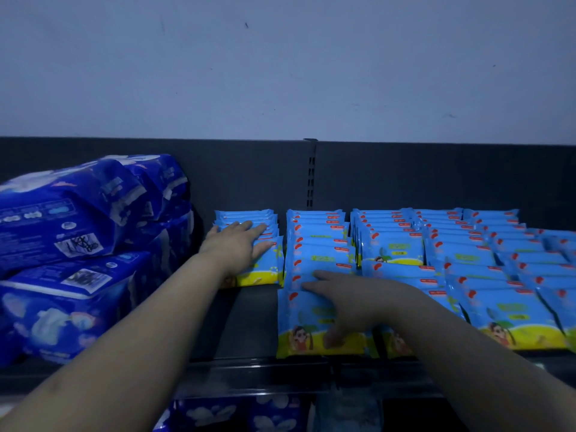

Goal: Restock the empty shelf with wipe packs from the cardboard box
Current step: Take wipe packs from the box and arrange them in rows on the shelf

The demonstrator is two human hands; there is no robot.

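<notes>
Beside the big dark-blue packs point(78, 213), the left hand point(240, 247) lies flat, fingers straight, on the short leftmost row of wipe packs point(265, 271). The right hand point(349, 302) presses, fingers spread, against the next row's front pack point(299, 325), at the shelf point(249, 322) edge.

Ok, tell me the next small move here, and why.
Probably fetch more packs for the leftmost row. It ends short under the flat left hand, leaving bare shelf in front, while the second row, under the right hand, reaches the front edge.
</notes>
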